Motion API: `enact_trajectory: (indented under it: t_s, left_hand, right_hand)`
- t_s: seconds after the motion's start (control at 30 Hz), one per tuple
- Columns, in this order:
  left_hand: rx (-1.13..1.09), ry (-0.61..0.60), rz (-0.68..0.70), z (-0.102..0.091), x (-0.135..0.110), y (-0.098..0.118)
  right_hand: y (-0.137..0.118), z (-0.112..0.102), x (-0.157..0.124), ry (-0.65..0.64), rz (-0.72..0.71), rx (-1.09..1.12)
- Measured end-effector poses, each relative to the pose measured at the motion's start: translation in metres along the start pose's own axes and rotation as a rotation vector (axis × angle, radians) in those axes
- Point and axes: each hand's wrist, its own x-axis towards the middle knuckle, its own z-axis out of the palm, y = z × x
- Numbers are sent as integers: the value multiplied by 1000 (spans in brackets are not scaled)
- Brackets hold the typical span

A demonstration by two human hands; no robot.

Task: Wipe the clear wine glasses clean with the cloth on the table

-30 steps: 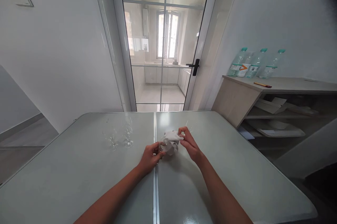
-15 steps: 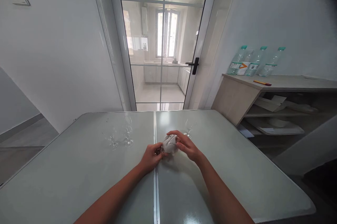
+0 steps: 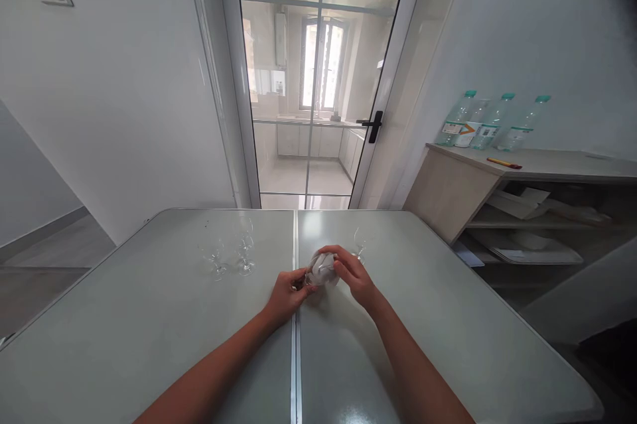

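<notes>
head view: both forearms reach forward over the grey table (image 3: 149, 344), wrists turned inward. left hand (image 3: 286, 294) pinches shut on the foot of a small glass (image 3: 311, 277) held over the centre seam. right hand (image 3: 355, 274) curls closed on the white cloth (image 3: 323, 263) wrapped round its bowl

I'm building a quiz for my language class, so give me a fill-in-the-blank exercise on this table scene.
1. The right hand presses a white ____ against the glass held by the left hand.
2. Left of the hands, ____ empty glasses stand on the table.
3. The door handle is ____.
Missing words: cloth, two, black.
</notes>
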Motion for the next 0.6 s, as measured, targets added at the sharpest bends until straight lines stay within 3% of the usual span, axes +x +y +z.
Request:
enact_trajectory:
  t_s: [0.13, 0.27, 0.37, 0.5, 0.6]
  left_hand:
    - [-50, -38, -7, 1, 0, -4]
    - [50, -39, 19, 1, -3, -7]
    - [74, 6, 24, 0, -2, -6]
    - [13, -17, -16, -1, 0, -3]
    - [-20, -45, -33, 1, 0, -3]
  right_hand:
    - [0, 0, -2, 113, -3, 29]
    - [1, 4, 0, -34, -90, -262]
    - [-2, 7, 2, -91, -70, -365]
    - [0, 6, 2, -85, -1, -216]
    - [5, 0, 2, 67, 14, -43]
